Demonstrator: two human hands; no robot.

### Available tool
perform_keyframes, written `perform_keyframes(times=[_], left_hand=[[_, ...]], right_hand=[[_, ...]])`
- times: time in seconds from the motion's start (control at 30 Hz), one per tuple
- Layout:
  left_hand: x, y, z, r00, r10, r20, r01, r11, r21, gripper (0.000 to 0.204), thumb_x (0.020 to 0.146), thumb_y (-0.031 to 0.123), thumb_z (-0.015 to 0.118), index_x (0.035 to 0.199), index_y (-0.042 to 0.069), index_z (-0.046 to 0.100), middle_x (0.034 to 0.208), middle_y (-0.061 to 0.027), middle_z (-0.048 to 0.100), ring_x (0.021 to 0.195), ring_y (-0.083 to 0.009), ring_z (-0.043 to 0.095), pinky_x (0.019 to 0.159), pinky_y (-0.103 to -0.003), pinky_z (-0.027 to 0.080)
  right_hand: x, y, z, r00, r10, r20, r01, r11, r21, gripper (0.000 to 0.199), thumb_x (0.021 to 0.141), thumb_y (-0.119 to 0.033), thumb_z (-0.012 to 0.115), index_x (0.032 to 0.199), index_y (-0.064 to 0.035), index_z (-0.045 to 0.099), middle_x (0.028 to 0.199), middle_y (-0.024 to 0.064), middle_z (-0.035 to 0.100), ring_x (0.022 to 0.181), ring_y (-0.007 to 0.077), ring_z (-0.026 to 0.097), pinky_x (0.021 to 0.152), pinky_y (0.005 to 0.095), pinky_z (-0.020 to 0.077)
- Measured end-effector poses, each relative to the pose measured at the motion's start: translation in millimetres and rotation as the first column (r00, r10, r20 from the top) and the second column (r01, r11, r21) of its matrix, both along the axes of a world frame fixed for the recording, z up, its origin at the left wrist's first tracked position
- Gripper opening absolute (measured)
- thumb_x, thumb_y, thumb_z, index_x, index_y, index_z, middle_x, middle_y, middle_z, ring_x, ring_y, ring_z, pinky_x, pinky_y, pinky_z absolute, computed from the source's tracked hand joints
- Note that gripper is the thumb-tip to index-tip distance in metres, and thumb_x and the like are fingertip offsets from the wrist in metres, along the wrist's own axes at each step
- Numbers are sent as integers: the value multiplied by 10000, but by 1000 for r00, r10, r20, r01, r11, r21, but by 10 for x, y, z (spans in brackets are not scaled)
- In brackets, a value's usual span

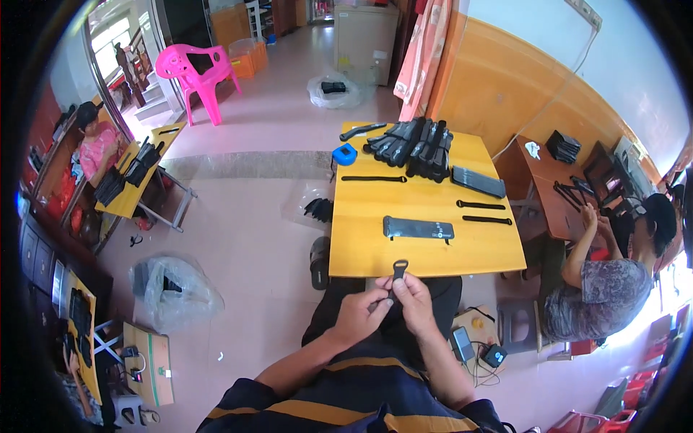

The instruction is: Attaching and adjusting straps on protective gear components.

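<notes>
My left hand (361, 307) and my right hand (413, 297) are together just below the near edge of the yellow table (361, 252). Both pinch a short black strap (398, 273) whose looped end sticks up over the table edge. In front of the hands lies a flat black pouch (418, 229). Farther back are single black straps (374, 178), two more straps (485, 212), a dark flat stack (478, 181) and a heap of black straps (415, 146). A blue tape measure (344, 154) sits at the table's left edge.
A person sits at a brown desk (556, 216) to the right, another at a small yellow table (137, 184) on the left. A clear bag (173, 289) with black items lies on the floor, also a cardboard box (155, 364) and a pink chair (196, 72).
</notes>
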State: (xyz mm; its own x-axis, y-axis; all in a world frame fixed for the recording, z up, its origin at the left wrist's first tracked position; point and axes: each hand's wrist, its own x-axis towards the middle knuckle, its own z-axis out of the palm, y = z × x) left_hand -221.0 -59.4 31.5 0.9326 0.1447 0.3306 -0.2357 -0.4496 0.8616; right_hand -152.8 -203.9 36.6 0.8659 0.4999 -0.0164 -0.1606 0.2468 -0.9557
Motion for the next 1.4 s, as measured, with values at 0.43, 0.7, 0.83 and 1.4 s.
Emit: perform_keyframes(times=[0.43, 0.7, 0.83, 1.4], left_hand=[[496, 298, 299, 972, -154, -177, 98, 951, -293, 106, 884, 76, 742, 941, -13, 729, 718, 13, 666, 636, -28, 569, 590, -209, 459], [757, 249, 119, 960, -130, -247, 78, 975, -207, 86, 888, 81, 731, 882, -4, 723, 647, 6, 631, 579, -34, 534, 535, -231, 428], [942, 305, 105, 925, -121, -361, 67, 985, -159, 76, 916, 72, 723, 906, -3, 718, 734, 17, 663, 644, -29, 564, 589, -208, 463], [1669, 433, -262, 865, 96, -493, -143, 988, -59, 81, 920, 57, 682, 889, -18, 690, 638, -21, 614, 571, -43, 534, 523, -238, 418]], right_hand=[[413, -493, 632, 855, 398, 333, -32, 681, -731, 273, 959, -236, 613, 791, -22, 623, 679, 125, 623, 664, 298, 647, 643, 385, 499], [784, -525, 418, 811, 466, 354, -75, 682, -727, 254, 951, -272, 615, 862, -38, 658, 755, 198, 640, 736, 398, 647, 672, 444, 508], [1014, -603, 357, 833, 449, 323, -68, 662, -747, 245, 949, -296, 619, 915, -63, 686, 804, 196, 668, 780, 416, 656, 690, 464, 517], [1894, -1158, -241, 990, -39, 134, 112, 793, -599, 85, 938, -47, 680, 980, 27, 681, 816, 64, 599, 679, 133, 543, 641, 267, 450]])
